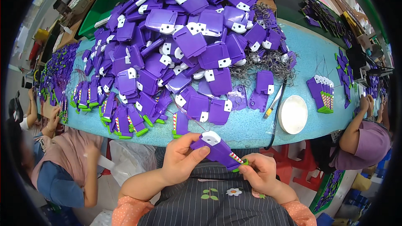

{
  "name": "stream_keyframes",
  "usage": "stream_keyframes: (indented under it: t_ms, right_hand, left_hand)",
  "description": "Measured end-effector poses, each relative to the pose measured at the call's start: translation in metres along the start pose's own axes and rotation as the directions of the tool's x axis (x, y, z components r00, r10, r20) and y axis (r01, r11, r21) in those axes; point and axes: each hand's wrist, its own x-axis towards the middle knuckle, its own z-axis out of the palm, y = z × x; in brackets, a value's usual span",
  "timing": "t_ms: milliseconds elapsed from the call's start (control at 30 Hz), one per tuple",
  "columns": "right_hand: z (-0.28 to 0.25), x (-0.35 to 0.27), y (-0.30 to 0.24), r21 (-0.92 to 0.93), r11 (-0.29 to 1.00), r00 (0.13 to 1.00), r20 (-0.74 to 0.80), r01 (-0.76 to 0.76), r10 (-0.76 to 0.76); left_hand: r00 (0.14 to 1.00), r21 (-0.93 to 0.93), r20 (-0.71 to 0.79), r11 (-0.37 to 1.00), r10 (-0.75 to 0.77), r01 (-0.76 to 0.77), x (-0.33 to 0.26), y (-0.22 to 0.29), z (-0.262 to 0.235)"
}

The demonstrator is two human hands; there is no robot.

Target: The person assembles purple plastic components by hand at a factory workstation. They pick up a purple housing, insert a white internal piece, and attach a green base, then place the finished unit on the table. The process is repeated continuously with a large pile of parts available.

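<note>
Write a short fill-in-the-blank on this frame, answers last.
1. The left hand and right hand hold a plastic piece coloured mainly ____.
2. Its green end sits at the ____ hand.
3. The round dish on the blue tabletop is coloured ____.

Missing: purple; right; white.

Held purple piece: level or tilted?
Tilted in view: the purple piece slopes from its white end down to green end by the right hand.
</note>
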Motion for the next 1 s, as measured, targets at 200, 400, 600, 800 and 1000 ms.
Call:
stream_keyframes:
  t_ms: [200, 400, 600, 800, 1000]
  right_hand:
    - [0.013, 0.003, 0.008, 0.103, 0.989, 0.992, -0.059, -0.109, 0.116]
    - [0.005, 0.016, 0.017, 0.195, 0.981, 1.0, -0.005, -0.005, 0.006]
    - [0.001, 0.02, 0.017, 0.12, 0.993, 0.999, 0.04, 0.016, -0.02]
    - [0.005, 0.018, 0.013, 0.252, 0.965, 0.997, 0.033, -0.075, 0.069]
    - [0.001, 0.02, 0.013, 0.073, 0.997, 0.999, 0.042, -0.017, 0.014]
  left_hand:
    - [0.999, -0.011, -0.016, 0.999, -0.04, 0.04, -0.005, -0.031, 0.023]
    - [0.998, 0.159, -0.043, 0.986, 0.05, -0.043, 0.007, -0.013, 0.023]
    - [0.981, 0.318, 0.001, 0.93, 0.192, -0.182, -0.001, -0.038, 0.032]
    - [0.995, 0.062, -0.062, 0.995, 0.076, -0.072, 0.002, -0.038, 0.041]
    - [0.985, 0.231, 0.025, 0.958, 0.168, -0.169, 0.001, -0.043, 0.036]
